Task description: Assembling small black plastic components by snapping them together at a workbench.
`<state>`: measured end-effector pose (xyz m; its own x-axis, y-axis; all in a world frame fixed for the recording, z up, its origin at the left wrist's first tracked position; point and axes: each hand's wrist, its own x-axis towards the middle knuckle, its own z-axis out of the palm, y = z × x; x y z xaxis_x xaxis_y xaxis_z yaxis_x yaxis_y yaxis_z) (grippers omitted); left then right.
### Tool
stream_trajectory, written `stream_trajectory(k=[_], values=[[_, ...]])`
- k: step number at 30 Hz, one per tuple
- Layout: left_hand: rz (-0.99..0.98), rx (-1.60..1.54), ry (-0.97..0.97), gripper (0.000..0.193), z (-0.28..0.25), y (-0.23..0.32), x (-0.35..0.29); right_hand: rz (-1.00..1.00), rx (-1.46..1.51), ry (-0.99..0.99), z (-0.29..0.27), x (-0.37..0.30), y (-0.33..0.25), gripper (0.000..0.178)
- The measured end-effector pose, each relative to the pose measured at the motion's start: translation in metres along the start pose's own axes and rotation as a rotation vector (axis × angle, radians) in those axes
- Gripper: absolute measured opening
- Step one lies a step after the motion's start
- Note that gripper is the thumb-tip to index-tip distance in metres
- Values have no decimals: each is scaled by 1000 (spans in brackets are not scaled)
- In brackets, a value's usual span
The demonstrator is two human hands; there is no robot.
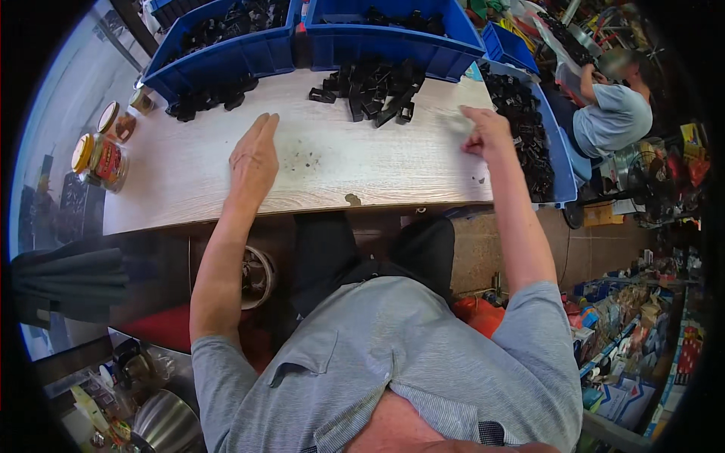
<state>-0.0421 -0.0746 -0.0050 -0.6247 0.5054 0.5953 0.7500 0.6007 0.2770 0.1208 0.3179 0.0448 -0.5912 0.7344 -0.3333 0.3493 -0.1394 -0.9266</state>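
On the left part of the white wood-grain table [204, 181], my left hand [255, 158] is held with its fingers stretched out together, and no object shows in it. Over the right end of the table is my right hand [489, 132], its index finger extended and the other fingers bent below it. I see nothing between those fingers. Ahead of and between the hands lies a loose pile of small black plastic parts [370, 87]. A smaller heap of black parts [211, 98] sits beyond my left hand.
Two blue bins [393, 51] [226, 62] of black parts line the far edge. A long blue crate [560, 162] stands beside the table's right end. Jars [106, 162] stand at the left. A person [615, 113] sits at the far right. Dark crumbs [302, 160] dot the table.
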Motion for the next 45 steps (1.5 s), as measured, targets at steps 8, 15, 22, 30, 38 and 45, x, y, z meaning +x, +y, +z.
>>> stream_trajectory(k=[8,15,22,30,38,45], values=[[-12,-56,-39,36,-3,1,-2,35,-265,-182,76,-26,-9,40],[-32,37,-34,35,-5,3,2,-34,-348,-155,84,-24,-4,35],[-66,112,27,27,-3,-5,-8,-13,-302,-145,77,-35,-1,29],[-262,-550,66,25,2,49,-12,-42,-316,-301,59,-67,7,26],[51,-552,36,19,29,93,6,-168,-476,-535,96,-82,13,27],[307,-512,-187,25,35,100,17,-177,-506,-525,98,-90,7,27]])
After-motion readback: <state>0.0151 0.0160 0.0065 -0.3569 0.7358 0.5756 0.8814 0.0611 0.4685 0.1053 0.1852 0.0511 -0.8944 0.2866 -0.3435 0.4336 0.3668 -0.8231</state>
